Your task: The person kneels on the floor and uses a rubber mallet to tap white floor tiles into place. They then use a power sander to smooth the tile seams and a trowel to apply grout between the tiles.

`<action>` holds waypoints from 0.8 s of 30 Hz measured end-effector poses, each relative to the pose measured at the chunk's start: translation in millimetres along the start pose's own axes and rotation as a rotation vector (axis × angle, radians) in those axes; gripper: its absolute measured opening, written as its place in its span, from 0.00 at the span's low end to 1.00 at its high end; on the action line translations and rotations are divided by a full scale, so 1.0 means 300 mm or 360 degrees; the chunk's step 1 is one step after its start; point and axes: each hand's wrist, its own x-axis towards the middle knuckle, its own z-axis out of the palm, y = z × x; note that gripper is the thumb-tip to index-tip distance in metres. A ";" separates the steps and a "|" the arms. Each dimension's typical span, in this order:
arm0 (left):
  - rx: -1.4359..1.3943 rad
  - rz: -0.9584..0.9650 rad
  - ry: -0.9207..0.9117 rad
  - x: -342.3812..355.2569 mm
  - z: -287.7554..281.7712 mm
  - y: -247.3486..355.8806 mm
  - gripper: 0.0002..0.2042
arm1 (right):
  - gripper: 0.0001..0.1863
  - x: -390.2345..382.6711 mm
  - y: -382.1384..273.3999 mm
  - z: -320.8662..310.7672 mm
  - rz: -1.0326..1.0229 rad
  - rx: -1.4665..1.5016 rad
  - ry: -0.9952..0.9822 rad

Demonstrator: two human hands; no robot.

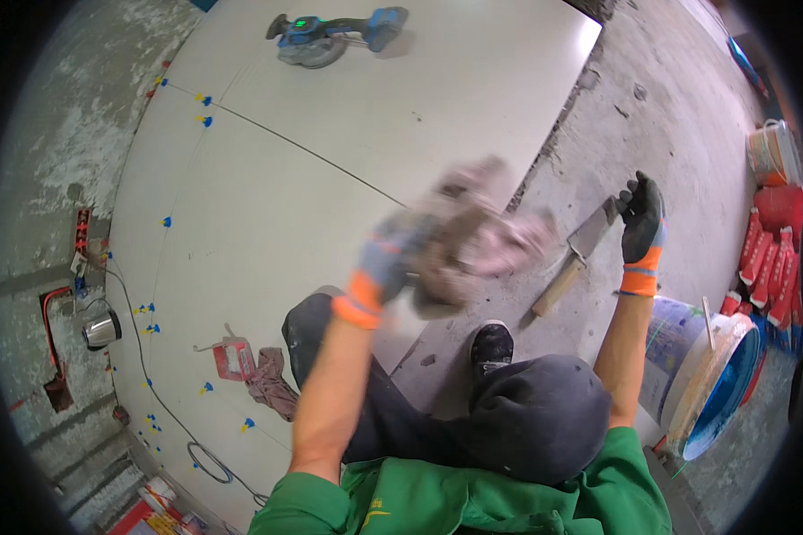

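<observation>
My left hand (pixel 394 254), in a grey glove with an orange cuff, is closed on a brownish-pink rag (pixel 477 241). Both are smeared by motion above the edge of the pale tiles. Off to the right, my right hand (pixel 644 223) wears a dark glove with an orange cuff; its fingers reach upward, loosely curved, with nothing seen in them. Just left of that hand is a trowel (pixel 589 232) with a wooden handle, its blade tip close to the fingers; it appears to lie on the concrete.
A blue-and-black cordless power tool (pixel 317 36) rests on the tiles (pixel 268 196). Blue and yellow tile clips (pixel 204 100) dot the left joints. A red box (pixel 234 358) and another cloth (pixel 272 383) lie left of my knee. A tilted bucket (pixel 696 366) stands beside my right arm.
</observation>
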 end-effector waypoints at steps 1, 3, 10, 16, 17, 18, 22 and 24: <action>-0.0028 -0.0105 0.0052 -0.040 -0.093 -0.039 0.13 | 0.18 -0.030 0.023 -0.041 0.0019 -0.0082 0.0117; -0.0260 -0.0553 0.0292 -0.142 -0.267 -0.114 0.14 | 0.17 -0.085 0.109 -0.107 0.0028 -0.0175 0.0210; 0.0762 -0.1882 0.0183 -0.342 -0.474 -0.409 0.25 | 0.16 -0.274 0.386 -0.250 0.0124 -0.0647 0.0687; 0.1272 -0.1098 0.0024 -0.234 -0.173 -0.368 0.32 | 0.12 -0.290 0.449 -0.252 -0.0047 -0.0912 0.0664; 0.1051 -0.0794 0.0099 -0.172 -0.105 -0.363 0.33 | 0.12 -0.287 0.456 -0.255 -0.0017 -0.0999 0.0731; 0.1026 -0.0654 0.0102 -0.107 -0.035 -0.358 0.33 | 0.12 -0.285 0.462 -0.260 0.0024 -0.1046 0.0757; 0.0958 -0.0515 0.0124 0.147 0.189 -0.365 0.35 | 0.11 -0.265 0.484 -0.297 -0.0063 -0.1100 0.0714; 0.1011 -0.0517 0.0083 0.233 0.246 -0.389 0.36 | 0.13 -0.259 0.480 -0.323 0.0006 -0.1442 0.0791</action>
